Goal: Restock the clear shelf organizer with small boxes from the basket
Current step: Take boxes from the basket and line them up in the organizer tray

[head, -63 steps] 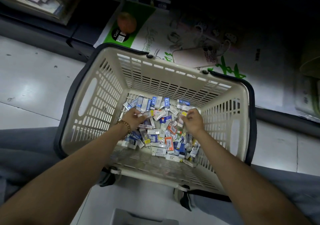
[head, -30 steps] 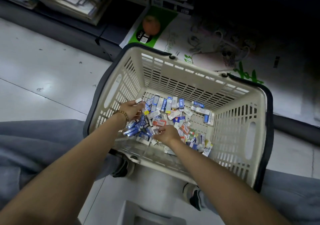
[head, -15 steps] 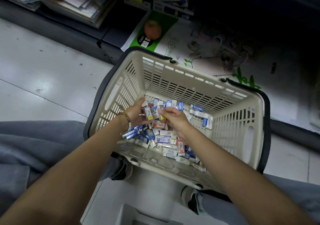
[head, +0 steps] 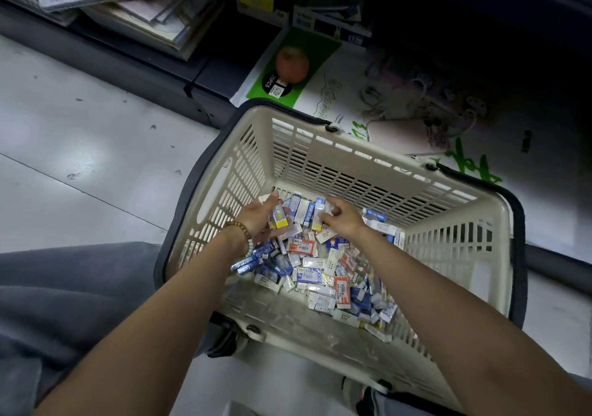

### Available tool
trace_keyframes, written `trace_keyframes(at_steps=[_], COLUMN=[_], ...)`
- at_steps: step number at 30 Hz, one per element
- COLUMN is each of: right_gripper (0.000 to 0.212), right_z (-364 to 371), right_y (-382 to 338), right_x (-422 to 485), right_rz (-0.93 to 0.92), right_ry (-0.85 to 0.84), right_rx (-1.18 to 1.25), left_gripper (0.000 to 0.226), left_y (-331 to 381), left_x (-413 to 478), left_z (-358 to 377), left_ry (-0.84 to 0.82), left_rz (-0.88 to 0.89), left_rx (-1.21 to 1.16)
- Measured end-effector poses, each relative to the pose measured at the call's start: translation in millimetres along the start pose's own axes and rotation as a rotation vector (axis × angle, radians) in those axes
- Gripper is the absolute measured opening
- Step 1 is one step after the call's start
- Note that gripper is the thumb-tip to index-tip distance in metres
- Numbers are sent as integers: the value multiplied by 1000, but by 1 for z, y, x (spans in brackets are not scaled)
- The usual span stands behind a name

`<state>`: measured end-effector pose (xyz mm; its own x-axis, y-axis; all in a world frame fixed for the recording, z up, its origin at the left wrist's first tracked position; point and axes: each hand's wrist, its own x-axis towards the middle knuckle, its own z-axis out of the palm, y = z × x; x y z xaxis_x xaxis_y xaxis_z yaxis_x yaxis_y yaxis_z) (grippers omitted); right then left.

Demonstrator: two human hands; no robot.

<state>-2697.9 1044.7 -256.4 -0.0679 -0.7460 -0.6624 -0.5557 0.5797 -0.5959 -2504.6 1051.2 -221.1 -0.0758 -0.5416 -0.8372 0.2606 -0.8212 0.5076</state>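
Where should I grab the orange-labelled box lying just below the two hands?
Pinch the orange-labelled box across its two long edges, coming straight down. It lies flat, label up, on top of the pile in the basket, so only top and edges look open. The left hand holds boxes; the right hand seems better placed.

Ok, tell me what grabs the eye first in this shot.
A cream basket sits on the pale floor, its bottom strewn with small boxes in blue, white and orange. Over the heap's far side, the left hand grips a few boxes and the right hand pinches another. Beyond the basket, an orange round thing shows on a green sheet.
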Motion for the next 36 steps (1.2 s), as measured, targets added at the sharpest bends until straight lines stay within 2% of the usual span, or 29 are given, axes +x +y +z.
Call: trace_keyframes(at_steps=[2,4,8,11,14,17,20,25,27,30,33,36], right_gripper=[52,43,17,22,27,28,25,22,18,14,16,27], right_z=[6,11,18,14,-6,-45,-88,-139,-151,-161,-167,-171], right_y=[3,7,14,14,3,-22,-56,-120,-137,-146,-151,-159], right_x=[10,14,8,-8,-25,-47,-82,-151,-178,-206,-221,-228], right_rz=[-8,-34,-76,-70,-104,-172,-263,-466,-558,-703,-783,-737], right_ry=[-33,8,95,62,66,6,-102,-81,-43,105,309,346], right_rx=[-141,-212,-67,118,174,161,119,267,307,278,233,393], left_gripper=[20,18,34,33,33,45,60,77,66,26,23,20], left_y=[-2,-3,-6,-5,1,19,46,102,121,139,151,162], left_x=[5,8,9,4,-9,-26,-53,-121,-148,-176,-194,-205], left_z=[0,0,3,7,14,29,48,83,97,116,131,140], left_ry=[-5,-16,-21,-17,-55,-109,-199,-492,-599,-687,-643,-654], left_rz=[5,2,18,7,-26,-27,9,156,227,384,614,737], left_rx=[3,5,17,-16,-29,-22,57,427,576,759,932,967])
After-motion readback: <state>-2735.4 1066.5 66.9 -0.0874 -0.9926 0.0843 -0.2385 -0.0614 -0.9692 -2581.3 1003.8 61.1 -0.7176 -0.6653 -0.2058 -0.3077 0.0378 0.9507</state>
